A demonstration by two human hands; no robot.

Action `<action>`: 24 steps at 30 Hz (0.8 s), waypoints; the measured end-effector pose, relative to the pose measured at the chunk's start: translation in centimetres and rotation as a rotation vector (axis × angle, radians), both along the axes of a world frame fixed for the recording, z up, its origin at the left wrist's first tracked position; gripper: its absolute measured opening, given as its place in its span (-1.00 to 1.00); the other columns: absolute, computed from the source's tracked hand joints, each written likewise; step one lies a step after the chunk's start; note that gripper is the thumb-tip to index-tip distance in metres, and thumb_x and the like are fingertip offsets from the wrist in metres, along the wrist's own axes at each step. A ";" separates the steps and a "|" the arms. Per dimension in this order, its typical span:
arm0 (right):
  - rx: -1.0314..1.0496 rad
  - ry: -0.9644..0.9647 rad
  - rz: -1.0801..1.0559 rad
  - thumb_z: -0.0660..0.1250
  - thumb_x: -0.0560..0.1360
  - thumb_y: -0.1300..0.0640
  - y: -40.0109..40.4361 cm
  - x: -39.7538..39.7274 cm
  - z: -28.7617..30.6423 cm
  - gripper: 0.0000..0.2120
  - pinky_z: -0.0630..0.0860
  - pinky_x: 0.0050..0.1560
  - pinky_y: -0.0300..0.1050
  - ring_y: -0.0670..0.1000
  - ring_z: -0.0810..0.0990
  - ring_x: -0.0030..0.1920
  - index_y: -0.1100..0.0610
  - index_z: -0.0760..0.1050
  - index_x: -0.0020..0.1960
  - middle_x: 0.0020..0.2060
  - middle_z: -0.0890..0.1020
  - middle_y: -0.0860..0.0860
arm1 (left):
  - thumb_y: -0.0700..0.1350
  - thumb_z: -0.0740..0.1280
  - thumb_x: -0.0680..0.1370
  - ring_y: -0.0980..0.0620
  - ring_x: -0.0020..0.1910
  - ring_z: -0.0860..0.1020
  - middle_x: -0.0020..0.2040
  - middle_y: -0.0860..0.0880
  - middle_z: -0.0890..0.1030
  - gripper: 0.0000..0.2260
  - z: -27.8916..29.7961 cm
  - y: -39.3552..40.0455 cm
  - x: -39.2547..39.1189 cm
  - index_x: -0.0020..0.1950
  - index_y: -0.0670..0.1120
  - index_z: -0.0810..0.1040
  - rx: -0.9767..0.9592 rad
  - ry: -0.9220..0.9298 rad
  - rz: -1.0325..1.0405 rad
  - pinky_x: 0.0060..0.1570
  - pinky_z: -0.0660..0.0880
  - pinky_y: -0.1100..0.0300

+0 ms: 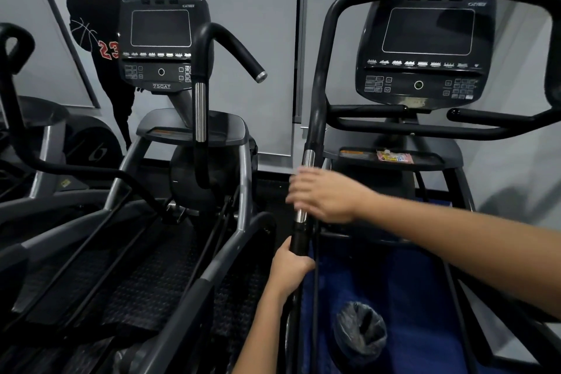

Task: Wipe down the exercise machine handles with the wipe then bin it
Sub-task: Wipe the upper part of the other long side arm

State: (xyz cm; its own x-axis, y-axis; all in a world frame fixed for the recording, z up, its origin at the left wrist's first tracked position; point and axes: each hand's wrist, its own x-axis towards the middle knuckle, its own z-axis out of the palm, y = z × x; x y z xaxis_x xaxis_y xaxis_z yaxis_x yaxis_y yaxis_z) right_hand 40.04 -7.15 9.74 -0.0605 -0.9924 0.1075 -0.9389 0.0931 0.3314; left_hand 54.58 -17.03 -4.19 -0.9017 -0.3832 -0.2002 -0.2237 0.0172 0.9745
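Black foam and bright chrome make up the upright handle (306,161) of the right-hand machine, and we grip its lower black section with our left hand (290,267), fingers curled round the bar. Just above, our blurred right hand (321,194) lies across the chrome part; we cannot tell how tightly it grips, nor see the wipe. Near right, on the blue floor, stands a bag-lined bin (361,332).

Single head-worn wide-angle cam, looking forward and down from standing height. Close range: both forearms enter from bottom right, the machine handle (306,185) sits dead centre, two consoles and the grey wall fill the top. Strong edge distortion. No second view.
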 end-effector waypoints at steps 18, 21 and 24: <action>-0.660 -1.157 -0.826 0.05 0.69 -0.10 -2.6 4.3 -1.8 -0.32 0.26 0.49 0.12 0.23 0.29 0.52 0.15 -0.21 0.63 0.58 0.19 0.19 | -0.30 0.35 0.27 -0.01 -0.31 0.44 -0.28 -0.02 0.49 -0.77 0.0 0.1 0.2 -0.10 -0.15 0.49 0.035 0.012 -0.024 -0.29 0.37 0.08; -0.882 -1.381 -0.815 0.14 0.68 -0.07 -4.8 0.8 1.8 -0.54 0.38 0.26 0.02 0.17 0.49 0.30 0.24 0.28 0.42 0.24 0.52 0.13 | -0.29 0.35 0.28 -0.02 -0.28 0.46 -0.25 -0.02 0.51 -0.72 0.0 0.1 0.2 -0.02 -0.20 0.50 0.028 0.004 -0.026 -0.27 0.39 0.07; -1.015 -1.626 -0.711 0.17 0.66 -0.13 -6.2 -3.7 6.8 -0.63 0.45 -0.01 -0.01 0.10 0.56 -0.15 0.18 0.49 0.02 -0.24 0.59 0.09 | -0.29 0.34 0.30 -0.01 -0.27 0.47 -0.24 -0.01 0.52 -0.72 0.0 0.0 0.1 0.00 -0.20 0.52 0.010 -0.002 -0.031 -0.29 0.41 0.09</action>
State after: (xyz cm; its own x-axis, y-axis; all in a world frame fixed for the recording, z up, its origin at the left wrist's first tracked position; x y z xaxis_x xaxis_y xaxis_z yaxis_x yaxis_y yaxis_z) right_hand 36.33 -13.34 16.53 -0.9207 -0.3871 -0.0496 0.0225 0.0740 -0.9970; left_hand 54.68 -17.01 -4.18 -0.9128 -0.3530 -0.2053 -0.2248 0.0144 0.9743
